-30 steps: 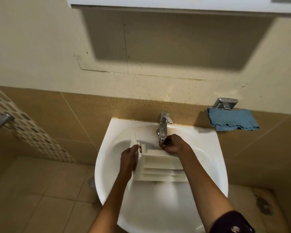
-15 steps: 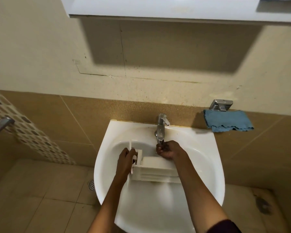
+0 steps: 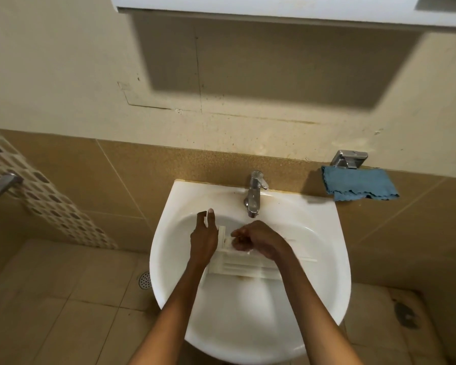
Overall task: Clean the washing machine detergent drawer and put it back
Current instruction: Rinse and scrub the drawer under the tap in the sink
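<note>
The white detergent drawer [image 3: 244,267] lies across the bowl of the white sink [image 3: 313,299], below the chrome tap [image 3: 253,196]. My left hand [image 3: 204,237] holds the drawer's left end, where the front panel sticks up, with thumb and forefinger spread around it. My right hand [image 3: 258,239] rests on the drawer's top near its left end, fingers curled over a compartment. Motion blur hides whether the right hand holds anything small. Both forearms cover part of the drawer.
A blue cloth [image 3: 358,184] hangs from a chrome holder [image 3: 349,158] on the tiled wall to the right of the sink. A white cabinet [image 3: 261,9] juts out overhead. A floor drain [image 3: 144,280] sits left of the sink. A metal bar [image 3: 0,187] is at far left.
My right hand has moved from under the tap spout down and left onto the drawer. The drawer has dropped lower into the bowl, and my left hand has slid up along its left end.
</note>
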`<act>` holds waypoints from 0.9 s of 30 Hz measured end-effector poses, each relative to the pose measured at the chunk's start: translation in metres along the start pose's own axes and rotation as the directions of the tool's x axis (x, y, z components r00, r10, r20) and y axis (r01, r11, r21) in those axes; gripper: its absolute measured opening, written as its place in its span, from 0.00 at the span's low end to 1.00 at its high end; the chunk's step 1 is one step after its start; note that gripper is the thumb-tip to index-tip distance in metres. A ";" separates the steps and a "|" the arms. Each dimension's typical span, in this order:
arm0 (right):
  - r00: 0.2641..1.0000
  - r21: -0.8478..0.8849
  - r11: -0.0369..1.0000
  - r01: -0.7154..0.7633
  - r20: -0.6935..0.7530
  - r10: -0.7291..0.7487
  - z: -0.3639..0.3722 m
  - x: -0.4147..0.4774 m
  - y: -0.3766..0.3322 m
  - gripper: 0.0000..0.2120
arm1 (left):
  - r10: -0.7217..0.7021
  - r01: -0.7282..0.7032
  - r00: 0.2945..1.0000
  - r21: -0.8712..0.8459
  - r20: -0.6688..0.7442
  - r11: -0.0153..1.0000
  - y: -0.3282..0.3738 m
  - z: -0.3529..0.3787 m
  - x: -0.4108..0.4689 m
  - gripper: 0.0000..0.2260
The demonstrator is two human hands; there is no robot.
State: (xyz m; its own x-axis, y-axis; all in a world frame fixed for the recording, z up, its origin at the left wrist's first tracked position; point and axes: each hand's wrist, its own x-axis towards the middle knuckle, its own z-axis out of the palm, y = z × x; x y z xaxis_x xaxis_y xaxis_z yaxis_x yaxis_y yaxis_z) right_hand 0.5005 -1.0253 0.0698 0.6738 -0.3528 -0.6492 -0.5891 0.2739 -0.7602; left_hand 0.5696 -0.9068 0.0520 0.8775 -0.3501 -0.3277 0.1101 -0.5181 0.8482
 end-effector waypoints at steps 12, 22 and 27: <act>0.820 -0.607 0.720 0.335 -0.187 -0.540 0.007 0.005 0.036 0.03 | 0.028 -0.028 1.000 -0.021 -0.010 0.999 -0.001 0.000 -0.001 0.21; 0.811 -0.576 0.730 0.369 -0.184 -0.555 0.009 0.012 0.035 0.05 | 0.036 -0.036 0.999 -0.007 -0.011 0.999 -0.002 0.002 0.001 0.21; 0.846 -0.594 0.711 0.378 -0.090 -0.525 0.009 0.008 0.037 0.04 | 0.035 -0.035 0.999 0.000 -0.009 0.999 -0.005 0.003 0.002 0.21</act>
State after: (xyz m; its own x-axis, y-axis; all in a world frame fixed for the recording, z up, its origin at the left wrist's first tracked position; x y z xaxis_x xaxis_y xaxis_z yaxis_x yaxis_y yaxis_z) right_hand 0.4879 -1.0099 0.0360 0.8393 -0.5232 -0.1477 -0.4286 -0.4698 -0.7718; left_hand 0.5697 -0.9074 0.0462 0.8851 -0.3606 -0.2943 0.0796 -0.5057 0.8590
